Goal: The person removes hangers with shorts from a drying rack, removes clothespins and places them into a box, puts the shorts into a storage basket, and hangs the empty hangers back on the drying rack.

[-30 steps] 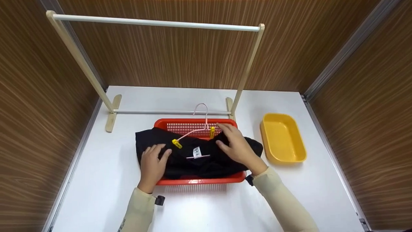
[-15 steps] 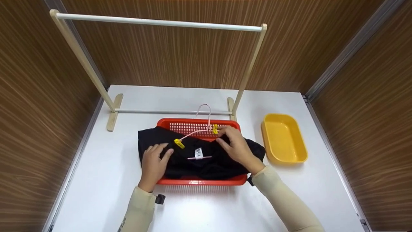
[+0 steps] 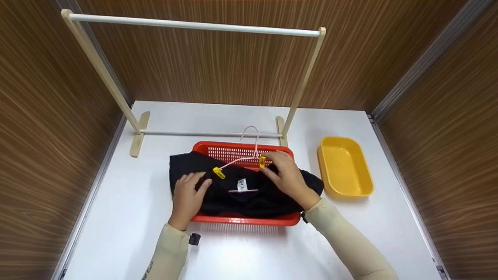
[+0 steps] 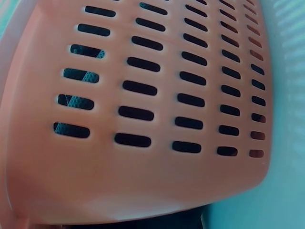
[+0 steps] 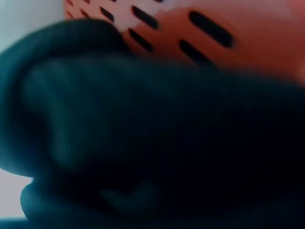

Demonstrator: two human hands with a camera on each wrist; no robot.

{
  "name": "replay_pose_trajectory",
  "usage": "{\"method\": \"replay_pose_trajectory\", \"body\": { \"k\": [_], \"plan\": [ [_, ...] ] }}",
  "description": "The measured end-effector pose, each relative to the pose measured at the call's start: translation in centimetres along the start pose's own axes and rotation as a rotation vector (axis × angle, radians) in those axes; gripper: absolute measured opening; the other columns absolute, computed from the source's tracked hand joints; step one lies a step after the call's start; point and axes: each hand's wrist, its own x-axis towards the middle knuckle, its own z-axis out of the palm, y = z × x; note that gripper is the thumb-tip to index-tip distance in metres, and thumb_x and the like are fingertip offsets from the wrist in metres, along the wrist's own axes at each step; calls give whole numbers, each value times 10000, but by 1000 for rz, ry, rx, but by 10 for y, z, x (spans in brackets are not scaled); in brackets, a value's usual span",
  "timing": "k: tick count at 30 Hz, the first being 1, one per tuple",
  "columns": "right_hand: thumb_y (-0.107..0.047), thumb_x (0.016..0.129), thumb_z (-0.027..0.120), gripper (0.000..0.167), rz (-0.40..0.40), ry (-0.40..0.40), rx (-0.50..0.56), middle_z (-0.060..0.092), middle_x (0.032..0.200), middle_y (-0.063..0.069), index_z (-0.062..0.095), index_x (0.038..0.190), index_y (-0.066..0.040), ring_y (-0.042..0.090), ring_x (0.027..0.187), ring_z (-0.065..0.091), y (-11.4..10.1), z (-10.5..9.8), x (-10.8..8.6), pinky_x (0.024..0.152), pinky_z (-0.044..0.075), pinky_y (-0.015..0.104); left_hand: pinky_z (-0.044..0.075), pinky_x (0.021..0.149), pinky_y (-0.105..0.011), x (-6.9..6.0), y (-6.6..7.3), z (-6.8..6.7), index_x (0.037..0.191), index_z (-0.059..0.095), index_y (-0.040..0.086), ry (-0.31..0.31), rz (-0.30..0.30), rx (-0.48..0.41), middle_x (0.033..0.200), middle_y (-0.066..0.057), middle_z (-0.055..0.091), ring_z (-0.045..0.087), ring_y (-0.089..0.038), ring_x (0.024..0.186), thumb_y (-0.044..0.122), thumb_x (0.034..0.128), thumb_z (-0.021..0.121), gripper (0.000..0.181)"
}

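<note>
A black shirt [image 3: 245, 206] with a white neck label [image 3: 242, 184] lies across a red basket [image 3: 243, 221], its sides spilling over the ends. A pink hanger [image 3: 238, 160] sits in its neck, hook upward; the lower bar shows below the label. My left hand [image 3: 188, 196] holds the shirt's left shoulder, close to a yellow clip [image 3: 219, 173] on the hanger's left arm. My right hand [image 3: 287, 175] pinches the other yellow clip [image 3: 262, 161] between thumb and forefinger. Dark cloth [image 5: 143, 114] fills most of the right wrist view. Neither wrist view shows fingers.
Behind the basket stands a wooden rack with a white top rail [image 3: 194, 25] and a low crossbar [image 3: 194, 133]. A yellow tray [image 3: 343, 167] stands on the white table [image 3: 97, 217] to the right. Brown wood-grain panels [image 3: 202, 70] enclose the back and sides.
My right fingers have closed on the right yellow clip, which has turned slightly. The left hand keeps its place on the shirt. The whole head view has shifted a little.
</note>
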Motion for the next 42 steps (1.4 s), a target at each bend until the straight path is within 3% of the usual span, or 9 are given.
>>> {"method": "replay_pose_trajectory", "body": {
  "k": [6,12,17,21,26,30,34,42],
  "plan": [
    [-189,940,773,318,51,38,98,704,1105,79,658,1202,-50,271,1026,648,4,-13,8,943,497,457,474,868,-486,4,1,1,1166,756,72,15,2,-2,1070,-82,748,633,-282,935,298,969,745,301],
    [-167,943,764,400,48,-90,157,695,1223,43,626,1308,-78,251,1115,666,2,-23,12,985,515,446,482,900,-493,0,3,1,1176,754,71,7,-10,-2,1085,-87,747,637,-288,949,285,972,743,295],
    [-172,925,757,415,44,-116,25,738,1154,38,632,1311,-84,202,1012,696,-1,-34,16,896,566,422,483,917,-500,-3,5,1,1174,754,74,-3,-14,1,1090,-82,748,641,-284,958,295,977,737,297],
    [-178,908,753,324,31,-131,-95,723,1091,45,700,1219,-103,195,917,655,-3,-45,24,816,572,408,477,931,-501,0,6,-1,1175,753,72,3,-20,3,1088,-85,748,643,-286,963,302,980,732,302],
    [-235,909,788,305,121,-164,-165,712,1056,59,720,1172,-96,208,910,643,-4,-57,26,794,575,420,480,917,-508,2,6,-2,1165,756,72,7,-22,7,1081,-91,750,647,-298,960,297,976,738,294],
    [-272,910,818,327,164,-187,-130,722,1059,54,718,1161,-87,205,947,656,-5,-59,21,834,582,418,481,907,-510,-1,5,-2,1157,758,73,7,-28,6,1070,-89,750,644,-296,950,284,973,743,280],
    [-273,919,810,308,156,-193,-102,720,1053,33,713,1153,-98,182,949,654,-2,-59,14,846,584,391,478,900,-501,-3,3,-2,1149,757,74,1,-36,4,1059,-87,748,640,-292,944,284,971,746,275],
    [-189,924,802,238,128,-96,19,662,912,5,670,1094,-86,144,806,600,11,-52,-3,714,540,325,477,880,-510,1,4,-2,1139,756,66,8,-18,13,1048,-95,747,639,-305,937,295,972,742,283]
  ]
}}
